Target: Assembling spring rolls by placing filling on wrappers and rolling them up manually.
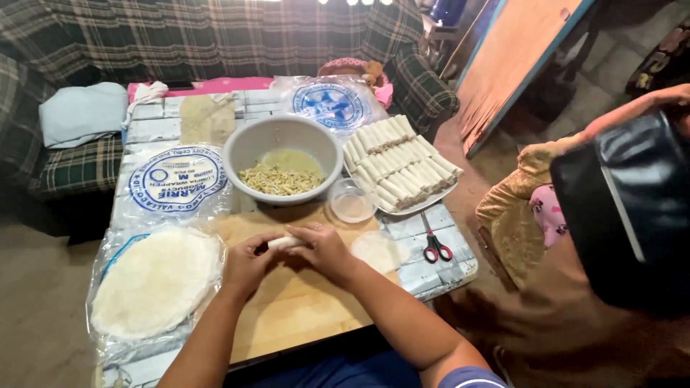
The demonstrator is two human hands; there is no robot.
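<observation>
Both hands meet over a wooden cutting board (pixel 302 309). My left hand (pixel 248 262) and my right hand (pixel 327 248) pinch a pale rolled wrapper (pixel 286 243) between their fingers. Just beyond them stands a large grey bowl (pixel 248 147) with shredded yellowish filling (pixel 280 179). A stack of round white wrappers (pixel 154 280) lies on plastic to the left of the board.
A plate (pixel 431 201) piled with several finished rolls sits at the right, a small clear cup (pixel 352 205) beside it, red-handled scissors (pixel 435 248) near the table's right edge. A wrapper package (pixel 176 179) lies at the left. Another person (pixel 618 215) sits at the right; a plaid sofa (pixel 215 36) stands behind.
</observation>
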